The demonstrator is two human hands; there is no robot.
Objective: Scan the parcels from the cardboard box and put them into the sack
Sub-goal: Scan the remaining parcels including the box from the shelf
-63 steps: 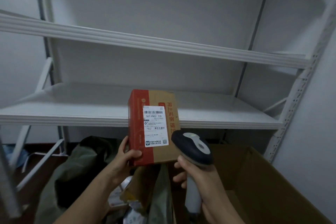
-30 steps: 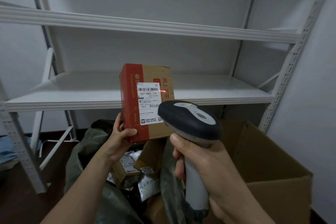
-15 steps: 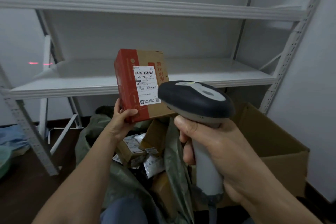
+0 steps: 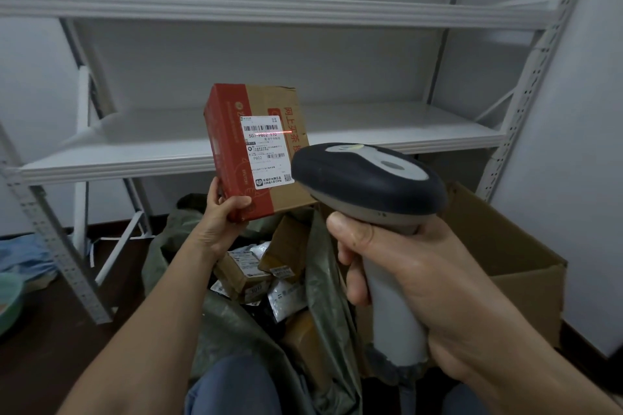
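Parcel (image 4: 232, 155) held upright above open sack (image 4: 323, 273), label (image 4: 267, 148) turned toward scanner (image 4: 367, 178) so red beam (image 4: 269, 133) can cross it. Beam sits just under top barcode.

Left hand (image 4: 219, 216) grips bottom left corner, thumb in front, fingers (image 4: 213, 190) round edge, label left bare.

Right hand (image 4: 414, 280) wraps scanner handle, curled tight, head aimed at label.

Cardboard box (image 4: 512, 246) on right, behind scanner.

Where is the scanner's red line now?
Head view, left of centre: the red line crosses the label, under its top barcode, on the parcel in the left hand.
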